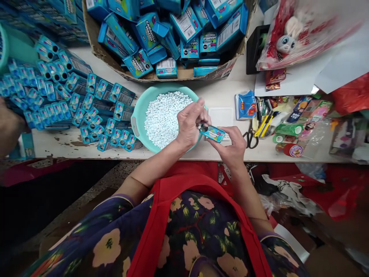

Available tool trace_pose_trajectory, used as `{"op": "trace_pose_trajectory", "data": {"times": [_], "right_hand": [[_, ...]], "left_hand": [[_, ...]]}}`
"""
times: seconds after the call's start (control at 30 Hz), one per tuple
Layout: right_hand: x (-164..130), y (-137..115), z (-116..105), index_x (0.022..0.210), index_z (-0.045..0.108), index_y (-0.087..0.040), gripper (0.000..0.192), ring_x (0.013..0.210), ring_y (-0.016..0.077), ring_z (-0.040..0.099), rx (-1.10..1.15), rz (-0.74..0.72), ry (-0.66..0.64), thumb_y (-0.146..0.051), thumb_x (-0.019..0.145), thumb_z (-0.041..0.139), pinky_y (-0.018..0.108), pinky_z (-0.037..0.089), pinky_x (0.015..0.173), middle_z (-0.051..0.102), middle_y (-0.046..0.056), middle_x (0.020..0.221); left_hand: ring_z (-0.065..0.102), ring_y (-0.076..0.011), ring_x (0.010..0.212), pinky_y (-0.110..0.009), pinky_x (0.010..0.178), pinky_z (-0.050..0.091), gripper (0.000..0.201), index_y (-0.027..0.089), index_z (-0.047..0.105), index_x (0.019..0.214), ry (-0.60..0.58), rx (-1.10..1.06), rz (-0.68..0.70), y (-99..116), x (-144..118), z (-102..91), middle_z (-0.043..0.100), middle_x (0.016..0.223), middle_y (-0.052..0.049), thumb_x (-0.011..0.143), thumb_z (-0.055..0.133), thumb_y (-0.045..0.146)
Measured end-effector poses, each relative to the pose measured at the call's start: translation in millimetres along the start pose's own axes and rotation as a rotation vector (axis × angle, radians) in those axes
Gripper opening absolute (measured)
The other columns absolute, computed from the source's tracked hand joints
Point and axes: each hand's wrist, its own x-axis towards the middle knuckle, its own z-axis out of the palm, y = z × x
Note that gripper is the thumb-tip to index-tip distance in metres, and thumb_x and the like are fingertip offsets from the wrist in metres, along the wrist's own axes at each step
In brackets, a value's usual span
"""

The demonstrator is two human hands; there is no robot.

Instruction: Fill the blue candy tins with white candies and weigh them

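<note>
My right hand [235, 148] grips a small blue candy box [215, 134] by its far end, tilted over the right rim of the bowl. At the box's round opening, my left hand [188, 122] is closed with small white candies between its fingers; how many is hidden. Beneath my left hand stands a mint-green bowl [135, 127] full of white candies [163, 115]. Lettering on the box reads "Caramelo Macizo".
A cardboard box [173, 78] piled with blue cartons stands behind the bowl. Several candy boxes [100, 90] crowd the left. Scissors [251, 139], yellow cutters [264, 125] and a green tape roll [290, 129] lie at right. Another person's hand [10, 127] shows at far left.
</note>
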Motion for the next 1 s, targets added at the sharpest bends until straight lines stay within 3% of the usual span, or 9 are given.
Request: {"op": "trace_pose_trajectory", "data": {"times": [0.17,0.4,0.5,0.63,0.77,0.9,1.0], "right_hand": [[-1,-1,13,0.103,0.067,-0.028,0.029,0.088,0.0219,0.065,0.014,0.059,-0.032,-0.043,0.080,0.075,0.039,0.053,0.081,0.070,0.002,0.094],[-1,4,15,0.102,0.069,-0.027,0.031,0.090,0.0209,0.065,0.097,0.127,-0.006,-0.042,0.076,0.078,0.037,0.054,0.082,0.070,0.002,0.095],[-3,24,10,0.103,0.069,-0.025,0.035,0.089,0.0191,0.065,0.173,0.232,0.084,-0.039,0.074,0.080,0.034,0.055,0.081,0.068,0.002,0.096],[0,75,9,0.104,0.066,-0.021,0.043,0.092,0.0186,0.065,0.254,0.402,0.234,-0.039,0.068,0.082,0.034,0.055,0.084,0.065,0.002,0.099],[7,117,22,0.103,0.064,-0.019,0.048,0.096,0.0198,0.065,0.269,0.459,0.224,-0.042,0.064,0.082,0.037,0.055,0.089,0.065,0.003,0.102],[2,126,28,0.112,0.061,-0.020,0.059,0.109,0.0225,0.063,0.330,0.483,0.175,-0.046,0.063,0.081,0.041,0.052,0.097,0.064,0.007,0.116],[-13,123,17,0.125,0.054,-0.024,0.067,0.123,0.0236,0.058,0.292,0.480,0.212,-0.046,0.067,0.080,0.044,0.048,0.103,0.058,0.009,0.132]], "left_hand": [[0.067,-0.0133,0.065,-0.029,0.063,0.055,0.043,0.020,0.054,0.070,0.038,0.187,0.048,-10,-1,-3.5,0.047,0.057,0.003,0.095,0.049,0.055],[0.065,-0.0123,0.059,-0.025,0.053,0.051,0.043,0.021,0.057,0.080,0.050,0.234,0.063,-2,3,-7.0,0.053,0.061,0.002,0.092,0.048,0.062],[0.062,-0.0109,0.055,-0.024,0.053,0.050,0.039,0.021,0.058,0.084,0.111,0.210,0.090,1,17,-22.9,0.055,0.061,0.002,0.093,0.049,0.059],[0.060,-0.0087,0.054,-0.022,0.055,0.051,0.030,0.020,0.057,0.080,0.190,0.198,0.058,-8,35,-61.8,0.058,0.063,0.003,0.087,0.062,0.049],[0.060,-0.0077,0.053,-0.019,0.053,0.051,0.027,0.020,0.057,0.078,0.218,0.243,-0.009,-25,33,-90.8,0.059,0.064,0.004,0.083,0.068,0.044],[0.059,-0.0076,0.052,-0.019,0.052,0.050,0.027,0.020,0.057,0.076,0.208,0.271,-0.041,-32,25,-98.1,0.059,0.063,0.004,0.082,0.068,0.044],[0.059,-0.0075,0.052,-0.018,0.051,0.050,0.027,0.019,0.058,0.075,0.185,0.273,-0.029,-32,25,-97.7,0.059,0.064,0.003,0.082,0.069,0.043]]}}
